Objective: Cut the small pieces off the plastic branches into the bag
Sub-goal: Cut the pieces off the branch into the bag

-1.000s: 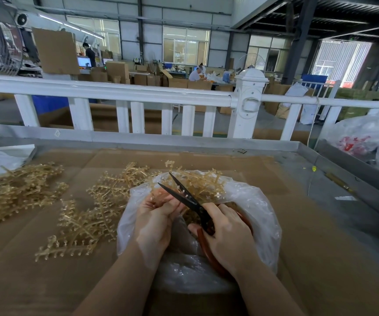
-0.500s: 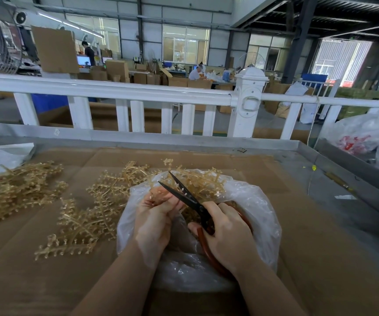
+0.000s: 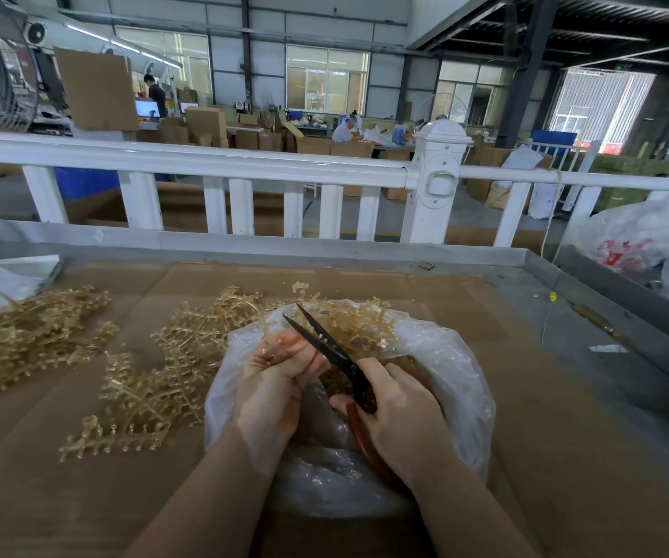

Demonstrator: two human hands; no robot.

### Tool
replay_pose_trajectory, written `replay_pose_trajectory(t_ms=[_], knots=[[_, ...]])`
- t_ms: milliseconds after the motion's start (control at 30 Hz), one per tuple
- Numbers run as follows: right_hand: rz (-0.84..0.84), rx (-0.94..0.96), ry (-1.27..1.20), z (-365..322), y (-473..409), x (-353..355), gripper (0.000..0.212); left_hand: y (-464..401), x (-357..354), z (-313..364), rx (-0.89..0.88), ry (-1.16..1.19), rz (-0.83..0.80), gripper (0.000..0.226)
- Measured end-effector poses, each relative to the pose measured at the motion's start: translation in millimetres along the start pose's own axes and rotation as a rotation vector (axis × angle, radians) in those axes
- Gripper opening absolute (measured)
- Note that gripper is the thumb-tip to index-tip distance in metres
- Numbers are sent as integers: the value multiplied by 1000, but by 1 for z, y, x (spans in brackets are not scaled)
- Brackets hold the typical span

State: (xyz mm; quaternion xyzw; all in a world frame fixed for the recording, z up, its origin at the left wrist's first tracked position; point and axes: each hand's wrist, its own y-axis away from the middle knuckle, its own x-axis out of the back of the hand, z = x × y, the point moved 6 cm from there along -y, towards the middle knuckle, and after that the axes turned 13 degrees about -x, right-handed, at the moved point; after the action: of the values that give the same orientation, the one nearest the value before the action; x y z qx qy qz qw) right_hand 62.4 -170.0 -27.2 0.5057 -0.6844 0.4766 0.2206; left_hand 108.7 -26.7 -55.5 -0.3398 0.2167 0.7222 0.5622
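Low in the centre of the frame the left hand point(image 3: 272, 380) pinches a golden plastic branch point(image 3: 272, 330) over the mouth of the clear bag point(image 3: 461, 380), fingers curled round its stem. Just to its right, the right hand point(image 3: 399, 420) grips the red handles of the scissors point(image 3: 325, 348), whose dark blades stand parted in a narrow V beside the left fingertips. More branches point(image 3: 155, 372) lie heaped on the cardboard-covered desk point(image 3: 546, 457) at centre left, with another pile point(image 3: 23, 340) at the left edge. The branch looks light and thin, springy rather than rigid, so it would likely flex away from the blades unless held close to the cut; gripping the main stem just below the small pieces seems best. Snipped bits are tiny and may fly off, so cutting well inside the bag's rim looks wise.
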Motion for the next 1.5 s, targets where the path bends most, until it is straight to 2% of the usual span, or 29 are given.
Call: replay_pose_trajectory(t_ms=[267, 500, 733, 967, 1267, 1500], knots=[[9, 8, 11, 0, -1, -1, 48, -4, 7, 0, -47, -76, 35, 25], [51, 19, 33, -3, 0, 3, 46, -3, 2, 3, -94, -89, -22, 25], [90, 29, 68, -4, 2, 6, 43, -3, 5, 7, -177, -225, -14, 27], [147, 28, 47, -6, 3, 10, 37, 0, -3, 5, -118, -43, -30, 22], [107, 54, 100, -11, 0, 14, 35, -4, 2, 5, -131, -70, 19, 21], [20, 53, 90, -8, -3, 10, 43, -2, 1, 5, -157, -193, -68, 20]])
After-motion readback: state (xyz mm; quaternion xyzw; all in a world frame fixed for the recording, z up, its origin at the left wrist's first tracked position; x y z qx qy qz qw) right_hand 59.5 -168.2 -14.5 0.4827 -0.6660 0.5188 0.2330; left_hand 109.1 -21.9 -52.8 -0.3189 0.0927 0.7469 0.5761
